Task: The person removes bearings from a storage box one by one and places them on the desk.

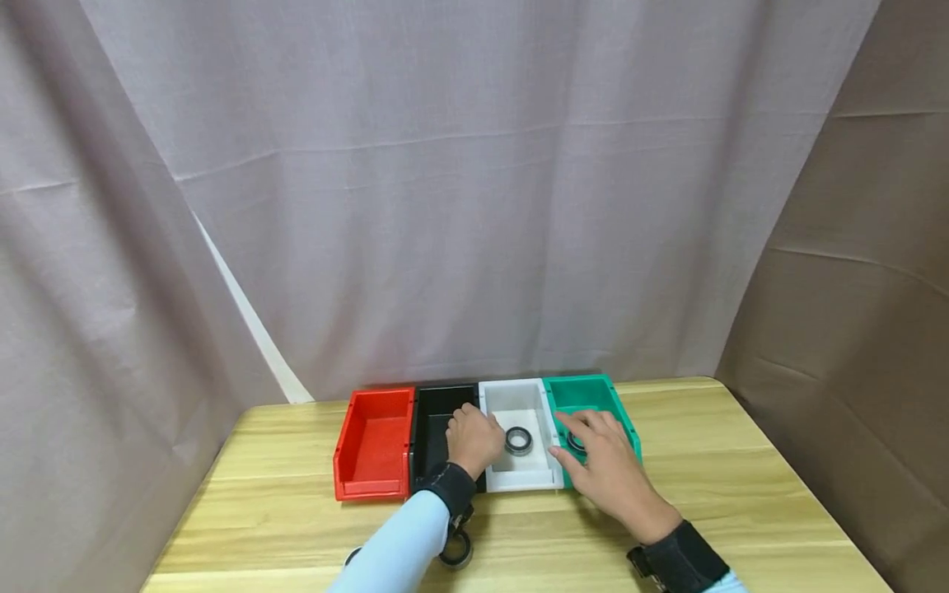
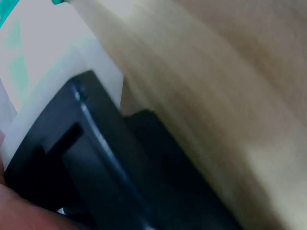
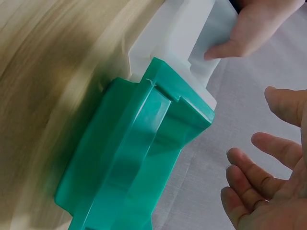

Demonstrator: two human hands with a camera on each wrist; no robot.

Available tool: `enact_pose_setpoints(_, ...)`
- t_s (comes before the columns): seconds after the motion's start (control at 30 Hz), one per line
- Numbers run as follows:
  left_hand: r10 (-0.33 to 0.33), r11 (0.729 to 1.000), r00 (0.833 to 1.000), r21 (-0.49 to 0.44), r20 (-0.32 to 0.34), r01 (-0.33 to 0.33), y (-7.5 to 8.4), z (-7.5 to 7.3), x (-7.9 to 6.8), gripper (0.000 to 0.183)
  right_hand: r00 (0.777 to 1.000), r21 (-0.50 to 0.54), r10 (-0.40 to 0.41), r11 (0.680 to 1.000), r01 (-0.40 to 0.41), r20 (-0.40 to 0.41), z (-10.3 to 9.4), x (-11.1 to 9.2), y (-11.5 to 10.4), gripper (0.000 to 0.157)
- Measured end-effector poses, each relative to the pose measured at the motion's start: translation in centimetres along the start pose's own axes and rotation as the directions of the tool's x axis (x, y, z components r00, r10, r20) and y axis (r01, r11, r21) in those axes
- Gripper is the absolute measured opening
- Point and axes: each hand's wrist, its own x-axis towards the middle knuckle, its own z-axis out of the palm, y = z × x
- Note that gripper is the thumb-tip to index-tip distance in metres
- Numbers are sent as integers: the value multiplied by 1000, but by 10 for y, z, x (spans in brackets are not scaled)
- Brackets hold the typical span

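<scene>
Four-coloured storage bins stand in a row. My left hand [image 1: 474, 438] reaches over the black bin [image 1: 447, 401], knuckles up, beside its border with the white bin [image 1: 552, 478]. Its fingertips are hidden in the head view, and I cannot tell whether they hold anything. A ball bearing [image 1: 518, 451] lies in the white bin. Above the green bin [image 1: 581, 383], my right hand [image 1: 610, 469] spreads its fingers loosely, holding nothing. Another bearing [image 1: 574, 443] shows in that bin, partly covered by the hand. The right wrist view shows these fingers [image 3: 268, 182] apart from the green bin's wall [image 3: 144, 143].
The red bin [image 1: 374, 445] forms the row's left end. On the wooden table [image 1: 267, 494] in front, a bearing [image 1: 456, 550] lies beside the left forearm, and another ring [image 1: 352, 557] is mostly hidden behind the sleeve. A grey curtain [image 1: 445, 206] hangs behind the bins.
</scene>
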Motion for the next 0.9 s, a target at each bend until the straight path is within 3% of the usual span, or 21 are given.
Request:
enact_pose_setpoints(0.23, -13, 998, 1000, -53, -22, 12, 1, 2, -1, 37, 1000, 7, 4, 1000, -4, 11, -1, 1, 1, 55)
enact_pose_setpoints(0.67, -49, 995, 999, -84, -21, 47, 0, 7, 1, 42, 1000, 5, -21, 1000, 21, 8, 4, -2, 1, 55)
enact_pose_setpoints(0.9, -54, 995, 998, -90, -21, 51, 0, 8, 0, 42, 998, -20, -30, 999, 31, 46, 7, -3, 0, 54)
